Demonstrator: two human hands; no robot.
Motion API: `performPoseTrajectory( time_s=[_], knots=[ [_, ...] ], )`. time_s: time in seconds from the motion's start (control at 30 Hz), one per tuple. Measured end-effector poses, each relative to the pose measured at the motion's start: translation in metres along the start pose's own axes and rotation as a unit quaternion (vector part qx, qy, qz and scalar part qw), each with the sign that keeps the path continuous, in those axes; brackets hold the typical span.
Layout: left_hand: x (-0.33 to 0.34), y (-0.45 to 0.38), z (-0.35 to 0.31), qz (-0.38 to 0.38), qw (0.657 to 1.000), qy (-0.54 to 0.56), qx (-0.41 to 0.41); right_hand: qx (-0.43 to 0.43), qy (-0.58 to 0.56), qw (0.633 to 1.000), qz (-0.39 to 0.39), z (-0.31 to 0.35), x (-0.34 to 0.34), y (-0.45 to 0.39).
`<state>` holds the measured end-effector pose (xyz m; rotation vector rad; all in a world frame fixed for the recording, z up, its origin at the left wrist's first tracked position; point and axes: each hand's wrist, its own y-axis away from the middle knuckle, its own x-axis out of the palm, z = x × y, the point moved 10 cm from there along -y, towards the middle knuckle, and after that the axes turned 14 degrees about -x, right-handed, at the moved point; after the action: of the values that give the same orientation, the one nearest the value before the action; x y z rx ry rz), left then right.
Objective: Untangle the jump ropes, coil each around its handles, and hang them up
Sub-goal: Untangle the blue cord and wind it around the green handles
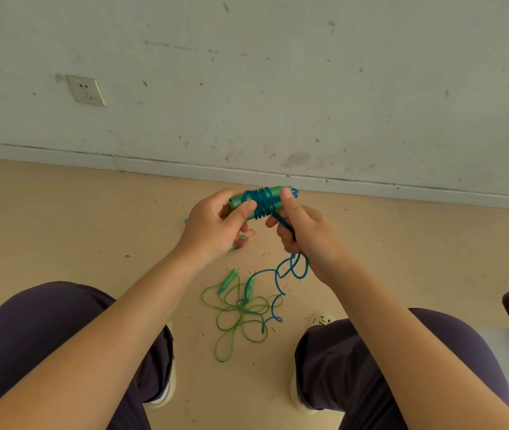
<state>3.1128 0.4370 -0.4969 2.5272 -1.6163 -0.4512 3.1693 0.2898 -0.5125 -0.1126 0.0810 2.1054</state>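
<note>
I am winding the blue rope round its green handles.
My left hand has its grip on the handles; my right hand pinches the rope below them and must loop again.

The left hand is gripping one end of the green handles, its thumb lying over the blue rope coiled around them. The right hand is pinching the other end with its thumb on top, and the loose rope is running down through its curled fingers and trailing below the wrist. A green rope is lying tangled on the floor below both hands, between the knees.
</note>
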Motion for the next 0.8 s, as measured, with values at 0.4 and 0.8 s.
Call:
performPoseTrajectory(
  time_s=[0.4,0.8],
  knots=[
    [0.022,0.002,0.014,0.199,0.968,0.132,-0.077,-0.033,0.000,0.999,0.009,0.010,-0.001,0.002],
    [0.040,0.025,0.026,0.373,0.915,-0.021,-0.154,-0.041,0.085,0.992,0.082,0.014,0.000,0.004]
  ],
)
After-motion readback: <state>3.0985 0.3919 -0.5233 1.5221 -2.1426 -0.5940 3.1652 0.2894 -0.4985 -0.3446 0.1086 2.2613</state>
